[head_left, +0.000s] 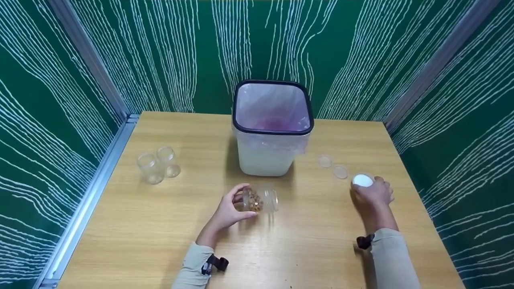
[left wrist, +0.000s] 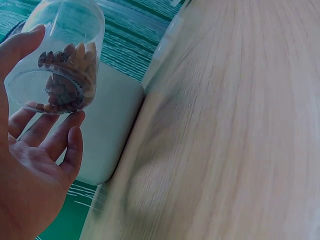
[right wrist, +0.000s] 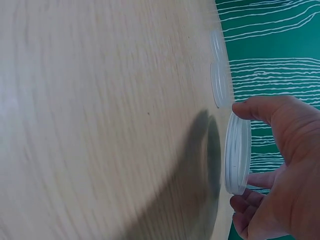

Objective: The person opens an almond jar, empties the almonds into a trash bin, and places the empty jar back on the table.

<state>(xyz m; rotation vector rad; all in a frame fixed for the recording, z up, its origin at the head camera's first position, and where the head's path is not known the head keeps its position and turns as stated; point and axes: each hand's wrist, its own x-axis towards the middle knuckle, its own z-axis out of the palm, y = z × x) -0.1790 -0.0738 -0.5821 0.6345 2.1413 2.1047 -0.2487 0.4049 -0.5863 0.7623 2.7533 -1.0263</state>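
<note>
My left hand (head_left: 229,210) grips a clear jar (head_left: 263,194) by its base end, with the thumb on one side and fingers on the other. The jar lies tipped on its side above the table, its mouth pointing right. Inside, small brown and tan pieces (left wrist: 67,75) that look like nuts gather toward the base. Over on the right, my right hand (head_left: 377,192) pinches a round clear lid (right wrist: 237,152) by its rim. That lid looks white from above and hovers slightly over the table, its shadow beside it.
A bin (head_left: 267,156) with a black rim and thin plastic liner stands at the back centre. Two clear jars (head_left: 150,170) stand on the left. Two clear lids, one nearer (head_left: 340,172) and one farther (head_left: 325,161), lie flat right of the bin.
</note>
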